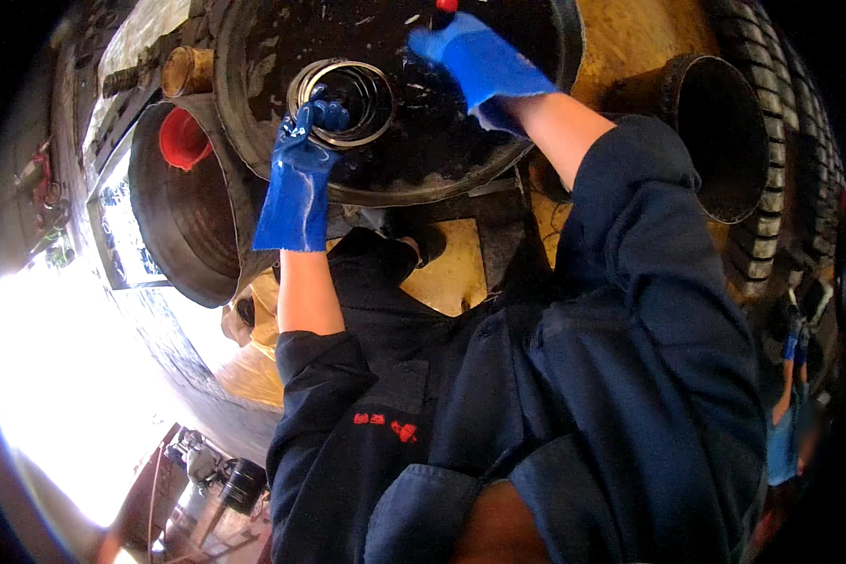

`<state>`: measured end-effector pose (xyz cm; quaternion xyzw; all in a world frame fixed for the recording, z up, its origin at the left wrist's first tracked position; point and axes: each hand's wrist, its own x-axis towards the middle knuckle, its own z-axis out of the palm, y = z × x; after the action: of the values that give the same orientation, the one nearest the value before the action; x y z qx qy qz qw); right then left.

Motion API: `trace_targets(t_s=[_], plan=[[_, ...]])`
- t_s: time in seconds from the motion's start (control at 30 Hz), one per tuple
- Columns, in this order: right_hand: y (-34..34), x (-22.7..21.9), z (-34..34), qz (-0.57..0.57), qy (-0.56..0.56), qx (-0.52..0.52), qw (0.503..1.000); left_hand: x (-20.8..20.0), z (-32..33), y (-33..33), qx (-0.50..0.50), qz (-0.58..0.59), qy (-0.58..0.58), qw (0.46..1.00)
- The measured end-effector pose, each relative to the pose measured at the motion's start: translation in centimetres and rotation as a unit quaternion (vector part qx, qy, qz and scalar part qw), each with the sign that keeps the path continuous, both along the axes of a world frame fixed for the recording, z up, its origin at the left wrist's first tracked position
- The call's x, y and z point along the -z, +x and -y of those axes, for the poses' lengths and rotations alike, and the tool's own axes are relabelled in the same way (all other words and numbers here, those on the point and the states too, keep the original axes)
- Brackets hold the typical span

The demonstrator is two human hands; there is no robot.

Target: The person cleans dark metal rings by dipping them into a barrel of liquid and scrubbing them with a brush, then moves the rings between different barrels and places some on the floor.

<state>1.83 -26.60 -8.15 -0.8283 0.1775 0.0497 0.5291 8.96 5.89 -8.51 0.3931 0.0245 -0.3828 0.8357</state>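
My left hand (310, 141), in a long blue rubber glove, grips a shiny metal ring (352, 143) by its near left side. The fingers reach inside it, and several thin rims show within. The ring is over a wide round black basin (414, 195) with a dark wet inside. My right hand (451, 49), gloved the same, is over the far right of the basin, apart from the ring. Its fingers look closed, but what they hold is hidden. A small red piece (447, 5) shows just beyond it at the picture's upper edge.
Left of the basin stands an open drum (193, 249) with a red cup-like thing (184, 139) inside. A dark open cylinder (710, 141) is on the right, beside a large treaded tyre (771, 141). Another person's blue-gloved hand (791, 340) shows at the far right.
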Motion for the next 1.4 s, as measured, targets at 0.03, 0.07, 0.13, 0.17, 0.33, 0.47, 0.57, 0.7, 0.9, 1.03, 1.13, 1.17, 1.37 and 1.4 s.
trace_targets(t_s=[0.03,0.07,0.13,0.17,0.33,0.47,0.57,0.7,0.9,1.03,1.13,1.17,1.37,1.4], plan=[[0.5,-0.8,0.0,0.004,0.027,0.007,1.000,-0.1,0.4,-0.1,0.003,-0.001,-0.001,1.000],[0.8,-1.4,-0.3,0.008,0.049,-0.001,0.999,-0.2,0.7,-0.2,-0.021,-0.014,0.040,0.999],[2.9,-1.1,-1.2,0.019,0.085,-0.038,0.995,-0.4,1.3,-0.3,-0.043,-0.027,0.083,0.995],[3.5,-1.1,-1.6,0.020,0.080,-0.059,0.995,-0.8,1.7,-0.5,-0.023,-0.018,0.051,0.998],[4.2,-0.6,-1.1,-0.043,0.005,-0.048,0.998,-2.6,3.7,-0.4,0.028,-0.074,-0.040,0.996],[5.0,0.3,-0.5,-0.054,-0.128,-0.012,0.990,-1.9,3.1,-0.7,-0.049,-0.015,0.065,0.997],[5.0,1.0,-0.3,-0.008,0.056,0.007,0.998,-2.5,4.7,-1.4,-0.027,0.005,0.146,0.989],[5.5,0.0,-0.5,0.046,0.191,-0.033,0.980,-3.6,7.3,-4.5,0.147,0.228,0.402,0.875],[1.6,-1.0,-1.8,0.031,0.153,-0.083,0.984,-0.8,8.7,-4.5,0.365,0.512,0.521,0.577],[-1.0,-2.9,-2.0,-0.116,0.040,-0.149,0.981,-3.0,12.1,-4.3,0.461,0.484,0.642,0.375],[-2.6,-4.2,-2.0,-0.094,-0.002,-0.109,0.990,-0.7,12.2,-3.2,0.413,0.459,0.681,0.394],[-2.9,-3.5,-1.8,-0.067,-0.002,-0.106,0.992,-1.0,12.8,-3.3,0.382,0.468,0.688,0.402],[-3.5,-2.6,-0.4,-0.091,0.052,-0.162,0.981,-4.2,11.5,-5.9,0.194,0.420,0.653,0.599],[-3.9,-1.3,-0.2,-0.013,0.034,-0.203,0.978,-4.8,11.7,-5.8,0.214,0.329,0.634,0.666]])
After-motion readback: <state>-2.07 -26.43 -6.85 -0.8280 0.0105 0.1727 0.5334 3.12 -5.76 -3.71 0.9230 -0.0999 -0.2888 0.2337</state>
